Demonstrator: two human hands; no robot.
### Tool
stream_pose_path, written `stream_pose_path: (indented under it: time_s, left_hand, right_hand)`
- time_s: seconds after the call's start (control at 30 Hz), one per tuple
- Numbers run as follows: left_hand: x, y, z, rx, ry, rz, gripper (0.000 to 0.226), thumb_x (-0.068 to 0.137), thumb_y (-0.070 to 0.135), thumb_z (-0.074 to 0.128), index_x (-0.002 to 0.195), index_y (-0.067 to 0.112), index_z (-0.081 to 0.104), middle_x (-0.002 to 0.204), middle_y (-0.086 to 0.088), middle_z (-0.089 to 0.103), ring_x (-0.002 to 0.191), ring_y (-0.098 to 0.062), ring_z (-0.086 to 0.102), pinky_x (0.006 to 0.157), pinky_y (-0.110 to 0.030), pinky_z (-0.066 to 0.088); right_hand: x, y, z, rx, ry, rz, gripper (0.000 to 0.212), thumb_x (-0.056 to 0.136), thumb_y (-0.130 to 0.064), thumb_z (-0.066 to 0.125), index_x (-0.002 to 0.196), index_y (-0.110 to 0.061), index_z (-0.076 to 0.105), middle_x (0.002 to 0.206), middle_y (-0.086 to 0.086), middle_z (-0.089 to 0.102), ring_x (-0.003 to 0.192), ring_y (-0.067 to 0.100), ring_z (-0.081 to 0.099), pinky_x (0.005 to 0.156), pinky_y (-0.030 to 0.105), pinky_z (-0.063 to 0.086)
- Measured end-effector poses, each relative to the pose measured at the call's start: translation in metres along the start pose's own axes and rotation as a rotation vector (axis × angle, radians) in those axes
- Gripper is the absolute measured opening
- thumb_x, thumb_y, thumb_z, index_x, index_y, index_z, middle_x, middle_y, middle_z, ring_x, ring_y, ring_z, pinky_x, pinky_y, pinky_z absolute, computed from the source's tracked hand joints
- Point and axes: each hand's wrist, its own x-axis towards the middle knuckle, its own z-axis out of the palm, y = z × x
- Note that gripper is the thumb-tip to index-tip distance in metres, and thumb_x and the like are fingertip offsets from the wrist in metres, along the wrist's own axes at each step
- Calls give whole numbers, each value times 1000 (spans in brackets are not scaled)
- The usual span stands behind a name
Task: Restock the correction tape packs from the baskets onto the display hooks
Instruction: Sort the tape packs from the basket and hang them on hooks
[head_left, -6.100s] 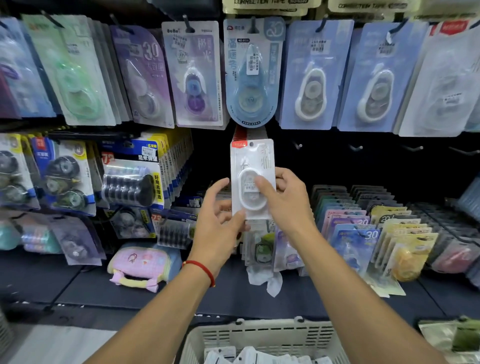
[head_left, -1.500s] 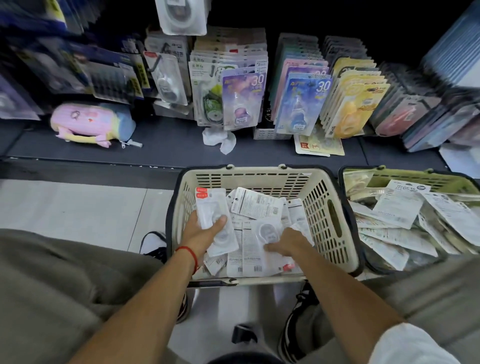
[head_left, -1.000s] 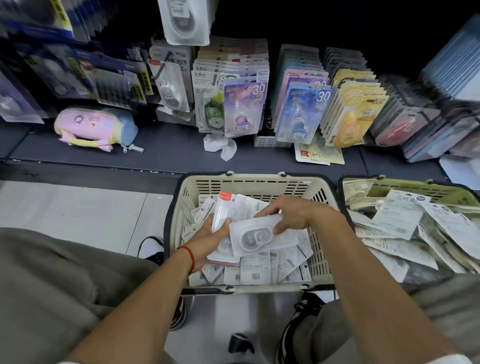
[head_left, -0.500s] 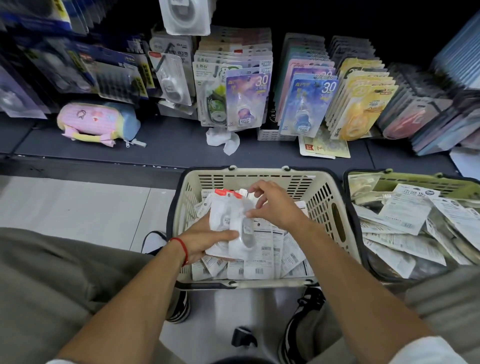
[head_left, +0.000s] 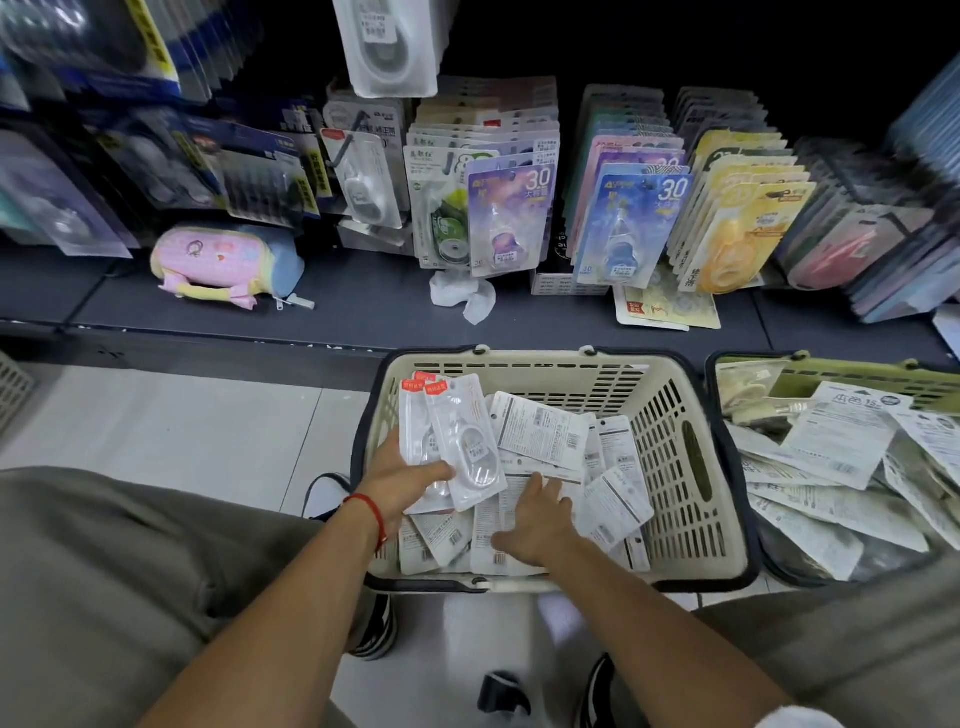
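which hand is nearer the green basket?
Right. The right hand rests on packs in the beige basket, nearer the green basket; the left hand grips packs farther left.

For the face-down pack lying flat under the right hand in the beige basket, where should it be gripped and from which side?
Probably by its near short edge, pinched from above on the person's side. The pack lies flat among others, so only an edge lifts free. The right hand rests open on it; the left hand holds packs.

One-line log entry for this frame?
phase: gathering packs | left hand: holds white correction tape packs | right hand: flat on loose packs | cream basket: stocked
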Motion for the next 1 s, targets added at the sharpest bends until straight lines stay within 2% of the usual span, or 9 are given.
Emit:
stream_pose_path:
  time_s: [0.13, 0.27, 0.33, 0.4, 0.53, 0.63, 0.7, 0.83, 1.0]
  left_hand:
    - [-2, 11, -6, -21, 92, 34, 56, 71, -1, 81, 113, 35, 69, 103, 5, 80, 104, -22, 74, 90, -48, 62]
    - [-3, 28, -2, -97, 201, 94, 51, 76, -5, 75, 117, 25, 68, 110, -2, 77, 106, -26, 72, 88, -44, 61]
    - [-6, 38, 3, -116, 176, 106, 54, 77, -6, 73, 121, 25, 67, 112, -3, 77, 108, -26, 72, 95, -49, 60]
    - [-12, 52, 10, -138, 105, 118, 61, 71, -2, 74, 125, 24, 66, 113, -5, 77, 107, -28, 72, 94, -51, 60]
    - [-18, 87, 20, -279, -57, 107, 52, 69, -5, 63, 118, 12, 69, 100, -13, 77, 85, -28, 76, 62, -38, 61]
    - [-21, 123, 21, -358, -131, 117, 41, 78, -10, 53, 113, 6, 68, 94, -15, 73, 78, -29, 73, 61, -37, 58]
    - [-24, 152, 18, -414, -213, 180, 44, 79, 1, 60, 122, 7, 64, 101, -11, 77, 87, -31, 76, 69, -42, 61]
    - [-32, 213, 9, -334, -434, 422, 59, 96, 10, 70, 151, 19, 50, 143, -15, 64, 133, -36, 62, 111, -54, 47]
    - [-35, 276, -9, -138, -465, 584, 61, 98, 8, 68, 154, 18, 46, 146, -15, 62, 136, -36, 58, 113, -54, 45]
  right_hand:
    - [2, 26, -38, 458, -34, -32, 35, 92, -11, 68, 126, -15, 61, 127, 10, 64, 109, 25, 61, 88, 31, 51]
    - [-9, 50, -78, 959, 144, 89, 30, 89, 9, 48, 106, -6, 68, 99, 9, 67, 90, 23, 63, 79, 32, 49]
    - [-16, 40, -100, 1213, 133, 59, 20, 87, 3, 47, 90, -9, 63, 99, 13, 65, 91, 27, 60, 82, 37, 47]
    - [-25, 18, -123, 1440, 37, -33, 11, 94, -13, 53, 96, -12, 64, 101, 17, 67, 95, 31, 61, 90, 45, 49]
    - [-46, -25, -161, 1267, 122, -385, 30, 94, -19, 75, 123, -14, 69, 116, 10, 78, 108, 31, 75, 95, 50, 59]
    - [-61, -45, -192, 1169, 194, -506, 31, 93, -15, 78, 123, -17, 70, 113, 6, 80, 107, 27, 76, 90, 41, 62]
    - [-68, -58, -215, 1207, 209, -561, 33, 94, -12, 77, 126, -12, 69, 116, 10, 79, 111, 32, 75, 99, 49, 59]
    - [-84, -85, -265, 1220, 304, -663, 39, 90, -17, 82, 126, -10, 69, 116, 10, 79, 111, 32, 75, 103, 56, 56]
    - [-98, -110, -319, 1038, 525, -809, 42, 85, -34, 87, 120, -31, 65, 110, -11, 79, 100, 11, 78, 85, 39, 64]
